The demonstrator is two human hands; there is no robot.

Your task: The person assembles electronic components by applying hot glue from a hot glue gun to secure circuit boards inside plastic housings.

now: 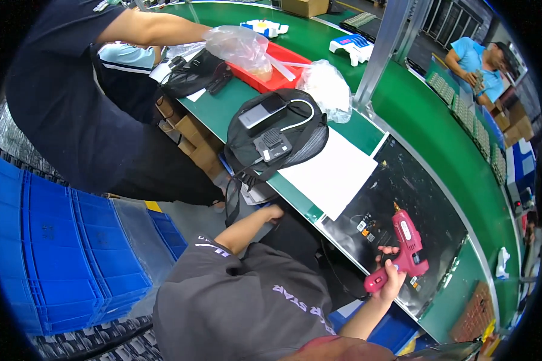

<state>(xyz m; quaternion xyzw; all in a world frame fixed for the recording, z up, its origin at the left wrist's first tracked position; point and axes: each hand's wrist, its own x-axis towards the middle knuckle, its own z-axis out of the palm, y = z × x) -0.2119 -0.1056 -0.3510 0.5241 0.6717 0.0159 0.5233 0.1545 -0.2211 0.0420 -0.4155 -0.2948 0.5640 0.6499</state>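
Note:
My right hand (391, 281) is closed round the handle of a pinkish-red hot glue gun (408, 233). The gun is over a black mat (415, 189) on the bench, its brass nozzle pointing to the far side. A cord trails from the handle end. My left hand (273, 213) is low, beside the near edge of the bench; its fingers are mostly hidden, and nothing shows in it. A white sheet (334, 174) lies on the bench left of the mat. Beyond it sits a black mesh backpack (307, 144) with a power bank (262, 112) and a small cabled device (273, 146) on top.
A red tray (256, 78) and plastic bags (326, 90) stand farther left, where a person in dark clothes (90, 120) reaches in. A metal post (384, 51) rises beside the green conveyor (430, 120). Blue crates (60, 240) are stacked at my left. A co-worker (479, 66) is across the line.

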